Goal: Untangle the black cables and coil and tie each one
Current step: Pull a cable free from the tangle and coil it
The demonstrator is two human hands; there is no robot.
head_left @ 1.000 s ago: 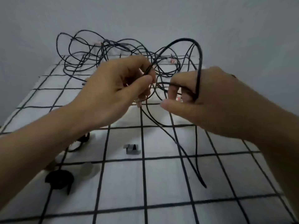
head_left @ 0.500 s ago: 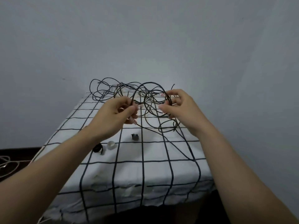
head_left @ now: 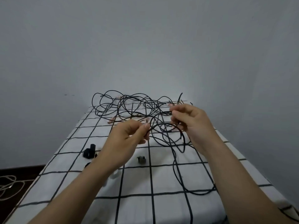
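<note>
A tangle of thin black cables (head_left: 129, 105) with pale pink plugs lies at the far end of the table. My left hand (head_left: 127, 143) pinches one black cable between thumb and forefinger. My right hand (head_left: 189, 122) grips small loops of the same cable (head_left: 163, 128), which hang between the two hands. A long free stretch of that cable (head_left: 176, 168) trails down over the cloth to a bend near the front right.
The table wears a white cloth with a black grid (head_left: 161, 178). Black strap ties (head_left: 89, 151) lie left of my left arm, a small grey clip (head_left: 141, 159) sits mid-table, and a pale tape roll (head_left: 115, 174) shows under my left forearm. A pale cord (head_left: 8, 185) lies on the dark floor, left.
The view has pulled back and tilted up. My hands have moved apart, the right one further away toward the tangle, and the held loops have shrunk to a small coil between them.
</note>
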